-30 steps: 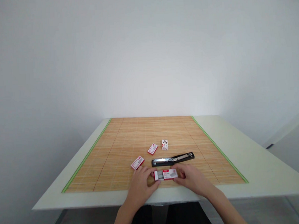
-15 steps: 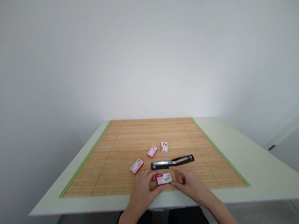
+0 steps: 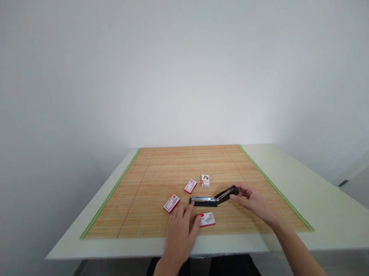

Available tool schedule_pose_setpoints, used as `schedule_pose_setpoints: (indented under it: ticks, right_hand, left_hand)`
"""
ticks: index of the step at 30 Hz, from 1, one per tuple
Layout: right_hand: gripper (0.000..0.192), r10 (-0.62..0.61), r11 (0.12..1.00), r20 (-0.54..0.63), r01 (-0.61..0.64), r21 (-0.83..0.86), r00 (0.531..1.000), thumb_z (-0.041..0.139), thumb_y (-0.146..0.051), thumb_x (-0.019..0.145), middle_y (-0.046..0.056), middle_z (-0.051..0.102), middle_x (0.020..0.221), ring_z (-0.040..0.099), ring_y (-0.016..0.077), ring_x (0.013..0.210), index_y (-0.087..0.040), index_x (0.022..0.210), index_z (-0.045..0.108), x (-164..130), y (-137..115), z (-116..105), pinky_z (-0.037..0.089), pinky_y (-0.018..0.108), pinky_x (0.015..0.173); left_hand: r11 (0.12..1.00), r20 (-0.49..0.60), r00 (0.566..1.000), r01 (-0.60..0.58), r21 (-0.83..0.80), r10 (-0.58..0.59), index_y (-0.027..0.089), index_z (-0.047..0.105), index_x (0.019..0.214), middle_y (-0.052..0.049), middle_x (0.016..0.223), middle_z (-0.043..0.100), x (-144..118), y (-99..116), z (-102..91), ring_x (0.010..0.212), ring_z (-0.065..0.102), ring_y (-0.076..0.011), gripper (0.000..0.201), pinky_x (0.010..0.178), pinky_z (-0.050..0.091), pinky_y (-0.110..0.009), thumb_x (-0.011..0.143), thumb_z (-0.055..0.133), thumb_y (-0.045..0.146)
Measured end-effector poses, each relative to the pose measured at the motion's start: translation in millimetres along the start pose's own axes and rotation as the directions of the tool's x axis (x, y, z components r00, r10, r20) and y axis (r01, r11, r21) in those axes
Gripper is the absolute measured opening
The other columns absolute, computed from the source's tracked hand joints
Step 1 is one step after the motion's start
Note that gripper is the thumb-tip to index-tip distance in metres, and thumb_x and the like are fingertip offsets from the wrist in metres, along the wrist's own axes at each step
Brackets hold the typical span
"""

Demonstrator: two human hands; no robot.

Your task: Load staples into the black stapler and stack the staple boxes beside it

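A black stapler (image 3: 204, 201) lies unfolded on the bamboo mat, its metal magazine showing on the left half. Its right arm is tilted up, and my right hand (image 3: 254, 202) pinches the end of it between thumb and fingers. My left hand (image 3: 180, 232) rests with fingers spread. Its index fingertip is at the stapler's left end, and its thumb reaches the near red-and-white staple box (image 3: 208, 219). Just left of the stapler lies another red-and-white box (image 3: 171, 203), close to the left fingertips.
Behind the stapler are a smaller red-and-white box (image 3: 190, 186) and a white box with a dark picture (image 3: 205, 180). The bamboo mat (image 3: 138, 199) with green edges covers the middle of the white table (image 3: 286, 165). Walls stand behind and at the sides.
My right hand has left the near staple box and taken hold of the stapler's right end, raising it. My left hand has opened and shifted toward the stapler's left end.
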State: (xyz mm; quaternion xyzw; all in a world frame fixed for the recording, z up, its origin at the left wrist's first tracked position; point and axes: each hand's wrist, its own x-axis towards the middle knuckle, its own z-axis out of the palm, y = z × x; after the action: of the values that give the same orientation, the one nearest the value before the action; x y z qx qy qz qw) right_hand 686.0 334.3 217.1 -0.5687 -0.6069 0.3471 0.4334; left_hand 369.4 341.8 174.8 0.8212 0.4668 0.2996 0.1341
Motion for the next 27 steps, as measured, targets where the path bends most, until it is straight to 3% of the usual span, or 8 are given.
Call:
schedule_pose_setpoints:
  ticks: [6,11,16,23,27]
  right_hand:
    - [0.031,-0.153,0.963,0.065,0.163,-0.215,0.986,0.069,-0.05,0.09,0.0,0.062,0.08,0.056,0.0174,0.074,-0.022,0.1,0.073,27.3,-51.5,36.5,0.043,0.027,0.066]
    - [0.014,-0.215,0.875,0.192,0.276,-0.398,0.958,0.072,-0.033,0.089,0.002,0.067,0.089,0.058,0.0187,0.081,-0.023,0.1,0.075,41.6,-64.8,83.5,0.042,0.028,0.073]
    - [0.026,-0.219,0.843,0.227,0.302,-0.445,0.949,0.073,-0.022,0.087,0.006,0.07,0.112,0.06,0.025,0.109,-0.026,0.113,0.075,43.6,-58.7,101.6,0.044,0.034,0.095]
    - [0.032,-0.208,0.882,0.13,0.243,-0.403,0.969,0.071,-0.025,0.089,0.009,0.067,0.122,0.058,0.0263,0.117,-0.024,0.122,0.072,25.2,-25.6,80.3,0.043,0.041,0.105]
    - [0.032,-0.239,0.922,0.001,0.227,-0.313,0.971,0.065,-0.029,0.094,0.008,0.067,0.122,0.06,0.0263,0.115,-0.025,0.125,0.068,8.1,5.3,83.2,0.047,0.043,0.104]
  left_hand:
    - [0.999,-0.014,0.999,-0.034,0.031,0.035,0.033,0.05,0.148,-0.008,0.147,0.053,-0.8,-0.3,0.0,0.136,0.047,-0.0326,0.047,0.112,0.042,-0.055,0.101,0.051,0.04]
    - [0.999,0.019,0.999,-0.043,0.01,0.043,0.033,0.05,0.147,-0.007,0.146,0.055,0.0,1.9,-3.5,0.133,0.048,-0.033,0.049,0.112,0.041,-0.055,0.099,0.054,0.043]
    - [0.999,0.015,0.999,-0.04,0.011,0.04,0.032,0.052,0.145,-0.007,0.143,0.057,0.1,2.0,-3.4,0.13,0.05,-0.0338,0.051,0.112,0.04,-0.056,0.096,0.058,0.045]
    - [0.999,0.007,0.999,-0.052,0.011,0.052,0.03,0.051,0.145,-0.009,0.142,0.057,-1.6,0.8,-1.2,0.129,0.05,-0.0345,0.061,0.112,0.041,-0.055,0.089,0.068,0.045]
    - [0.998,0.013,0.998,-0.066,0.021,0.066,0.031,0.049,0.148,-0.009,0.141,0.056,-2.4,3.7,-4.5,0.13,0.05,-0.0331,0.065,0.112,0.041,-0.052,0.088,0.071,0.043]
